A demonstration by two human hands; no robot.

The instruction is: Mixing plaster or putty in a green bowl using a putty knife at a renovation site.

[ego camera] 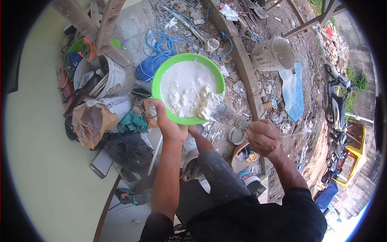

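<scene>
My left hand (169,124) holds up a bright green plastic bowl (157,71), thumb at the rim and palm beneath. Inside the bowl lies a wet white mix (187,81), smooth with bubbles at the far side and lumpy towards me. Between the fingers of my right hand (266,137) is the handle of a putty knife (226,113). Its broad blade reaches over the bowl's right-hand rim, and white lumps cover the blade's tip. The lower side of the bowl hides most of my left fingers.
At left stand a bucket of tools (116,75) and an opened paper sack (93,121), beside wooden legs (105,30). Blue hose (163,42) coils beyond the bowl. A concrete curb (242,57) crosses the rubble. An empty bucket (267,56) lies tilted at right; motorcycles (337,103) are parked farther off.
</scene>
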